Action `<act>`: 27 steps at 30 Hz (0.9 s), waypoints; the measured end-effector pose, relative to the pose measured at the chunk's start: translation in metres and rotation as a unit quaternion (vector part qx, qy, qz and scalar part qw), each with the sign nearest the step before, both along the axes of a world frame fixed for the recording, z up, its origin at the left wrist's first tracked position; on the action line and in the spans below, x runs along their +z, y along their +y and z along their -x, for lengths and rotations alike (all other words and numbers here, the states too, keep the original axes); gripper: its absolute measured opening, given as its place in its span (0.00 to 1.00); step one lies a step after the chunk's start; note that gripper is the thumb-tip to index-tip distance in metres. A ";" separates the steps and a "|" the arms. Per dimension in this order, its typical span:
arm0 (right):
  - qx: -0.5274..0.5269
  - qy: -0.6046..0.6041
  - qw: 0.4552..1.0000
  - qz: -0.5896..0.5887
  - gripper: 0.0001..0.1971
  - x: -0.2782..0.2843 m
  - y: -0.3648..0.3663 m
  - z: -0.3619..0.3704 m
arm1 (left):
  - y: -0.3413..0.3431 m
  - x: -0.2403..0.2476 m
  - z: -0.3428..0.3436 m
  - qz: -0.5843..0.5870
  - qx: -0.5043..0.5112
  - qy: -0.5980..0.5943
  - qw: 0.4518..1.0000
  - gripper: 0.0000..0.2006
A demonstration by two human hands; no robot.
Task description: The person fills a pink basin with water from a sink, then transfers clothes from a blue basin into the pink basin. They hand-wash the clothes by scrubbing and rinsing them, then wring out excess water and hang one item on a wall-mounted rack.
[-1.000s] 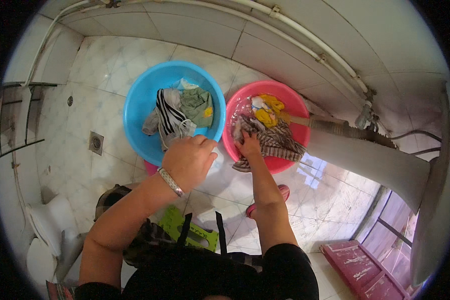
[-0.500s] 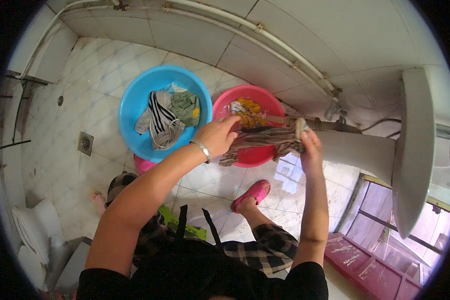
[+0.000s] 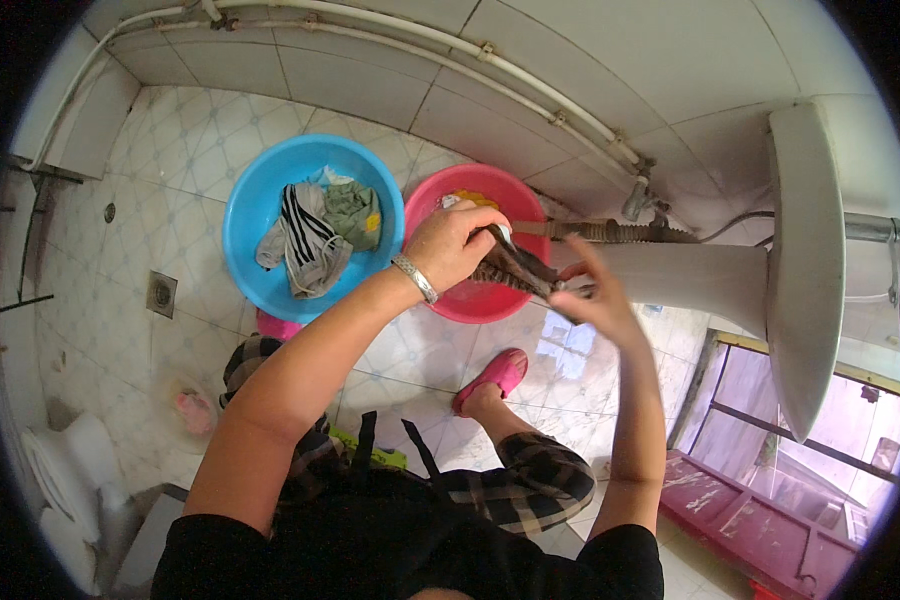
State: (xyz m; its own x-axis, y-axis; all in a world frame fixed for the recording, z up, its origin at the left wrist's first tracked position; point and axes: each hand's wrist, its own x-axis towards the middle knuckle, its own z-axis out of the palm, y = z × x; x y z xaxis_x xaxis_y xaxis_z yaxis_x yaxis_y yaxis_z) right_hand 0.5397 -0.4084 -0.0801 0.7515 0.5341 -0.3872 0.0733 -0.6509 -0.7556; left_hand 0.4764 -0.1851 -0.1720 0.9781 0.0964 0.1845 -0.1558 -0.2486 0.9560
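Observation:
A brown striped garment (image 3: 518, 266) hangs bunched over the pink basin (image 3: 538, 203). My left hand (image 3: 452, 245), with a silver bracelet at the wrist, is closed on its upper left end. My right hand (image 3: 610, 300) is beside the garment's lower right end, fingers spread and slightly blurred; its thumb side overlaps the cloth. Under my left hand, yellow and white cloth (image 3: 470, 197) shows in the pink basin, mostly hidden. To the left stands a blue basin (image 3: 238, 225) with grey black-striped shorts (image 3: 310, 245) and a green cloth (image 3: 353, 213) in it.
A white sink pedestal (image 3: 670, 285) and ribbed drain hose (image 3: 620, 231) are right of the pink basin. Pipes (image 3: 530, 90) run along the tiled wall. A floor drain (image 3: 161, 294) lies left, a toilet (image 3: 70, 460) lower left, and a pink door panel (image 3: 740, 520) lower right.
The garment, stretched out between my hands before, is now bunched and tilted down to the right. My right hand has turned and its fingers have spread from the cloth. The view has shifted slightly.

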 end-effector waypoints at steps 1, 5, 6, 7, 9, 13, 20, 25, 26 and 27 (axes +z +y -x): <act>0.013 0.080 0.992 0.096 0.32 -0.017 0.004 0.002 | 0.002 -0.002 0.001 -0.018 0.006 -0.007 1.000 0.09; 0.026 -0.058 0.997 0.047 0.18 -0.074 -0.014 0.004 | -0.003 -0.002 0.005 -0.064 0.023 -0.011 0.998 0.10; -0.011 -0.105 0.994 -0.014 0.16 -0.075 -0.012 0.006 | 0.000 -0.002 0.004 -0.063 0.046 0.000 0.997 0.10; -0.064 -0.070 0.993 -0.070 0.14 -0.066 -0.015 0.005 | 0.002 -0.001 0.003 -0.029 0.051 0.004 0.998 0.09; -0.149 -0.076 0.967 -0.190 0.19 -0.052 -0.014 0.004 | 0.001 0.006 -0.001 0.042 0.055 0.004 0.998 0.09; -0.121 -0.069 0.963 -0.231 0.31 -0.008 0.039 0.029 | -0.008 0.028 0.005 0.305 -0.074 0.064 0.947 0.10; 0.046 -0.201 0.977 -0.047 0.21 -0.056 0.047 0.009 | -0.005 0.020 0.013 0.268 -0.054 0.096 0.957 0.17; 0.177 -0.215 0.960 0.021 0.20 -0.229 0.022 0.005 | 0.038 0.002 0.031 0.100 0.042 0.147 0.983 0.14; 0.194 -0.152 0.964 0.098 0.20 -0.271 0.015 0.011 | 0.045 0.003 0.036 0.084 0.039 0.174 0.980 0.13; 0.188 -0.161 0.956 0.157 0.20 -0.313 0.006 0.020 | 0.050 0.009 0.042 0.067 0.034 0.202 0.977 0.13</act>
